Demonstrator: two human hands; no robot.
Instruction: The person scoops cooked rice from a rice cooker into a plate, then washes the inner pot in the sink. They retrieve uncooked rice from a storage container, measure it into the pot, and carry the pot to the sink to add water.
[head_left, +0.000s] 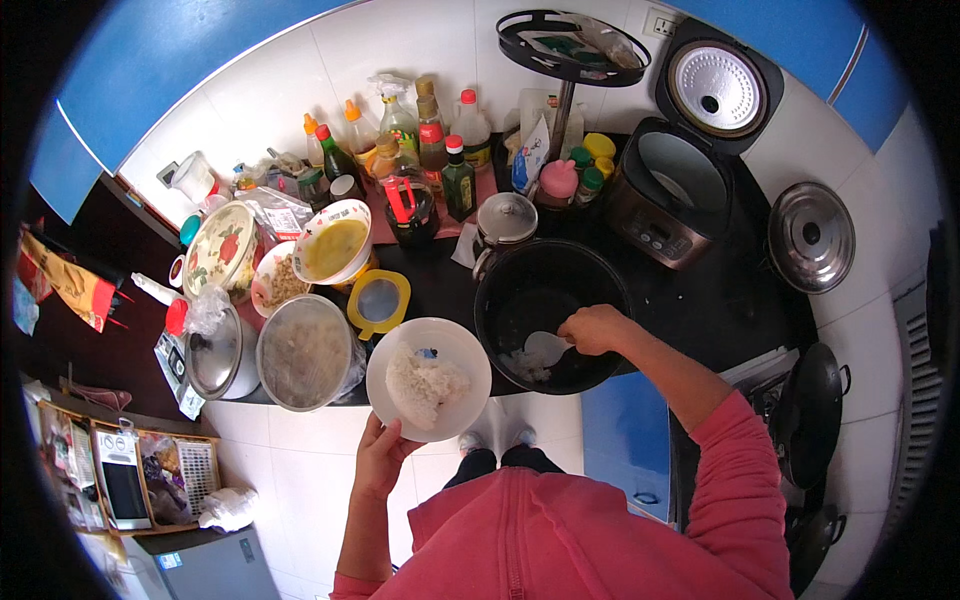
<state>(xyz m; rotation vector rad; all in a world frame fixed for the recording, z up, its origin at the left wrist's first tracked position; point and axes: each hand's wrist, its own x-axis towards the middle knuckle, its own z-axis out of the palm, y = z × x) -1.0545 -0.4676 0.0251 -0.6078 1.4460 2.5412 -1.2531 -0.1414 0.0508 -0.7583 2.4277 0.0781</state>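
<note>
My left hand (384, 448) grips the near rim of a white plate (471, 349), held at the counter's front edge. A mound of cooked white rice (424, 390) lies on the plate. In my right hand (592, 328) is a pale rice paddle (547, 347), its blade down inside a large black pot (555, 281). Some rice (525, 366) sits in the pot by the paddle's tip. Beyond the pot, a rice cooker (671, 196) stands with its lid (718, 86) raised.
Left of the plate are a covered round container (306, 352), a yellow-rimmed strainer (379, 304) and a bowl of yellow liquid (334, 244). Several sauce bottles (457, 180) line the wall. A small lidded metal pot (507, 219) touches or nearly touches the black pot. A wok (810, 416) is at right.
</note>
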